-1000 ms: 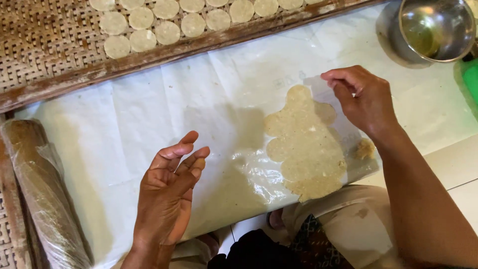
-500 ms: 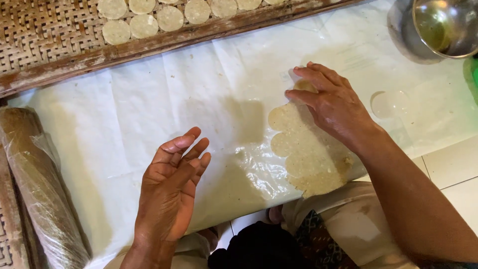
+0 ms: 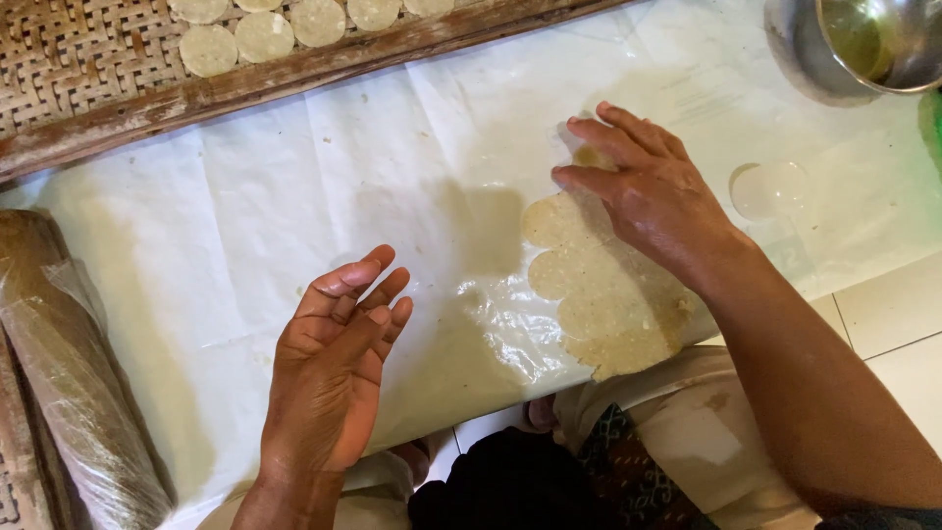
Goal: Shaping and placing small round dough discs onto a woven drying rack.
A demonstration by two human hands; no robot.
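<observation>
1. Right hand (image 3: 653,196): open, palm down, fingers spread flat on the upper end of the dough sheet (image 3: 603,294), apparently pinning it.
2. Left hand (image 3: 339,363): open, palm up, fingers curled, holding nothing, hovering over the white plastic sheet (image 3: 294,177).
3. Dough sheet: thin, pale tan, speckled, scalloped edges from round cut-outs; lies at the surface's near edge.
4. Cut discs (image 3: 263,34): rowed on the woven tray (image 3: 69,59), presumably to dry.

Right hand (image 3: 653,201) flat on dough (image 3: 608,304)

Dough sheet (image 3: 608,294) on plastic (image 3: 294,196), tray (image 3: 98,69) behind.
</observation>
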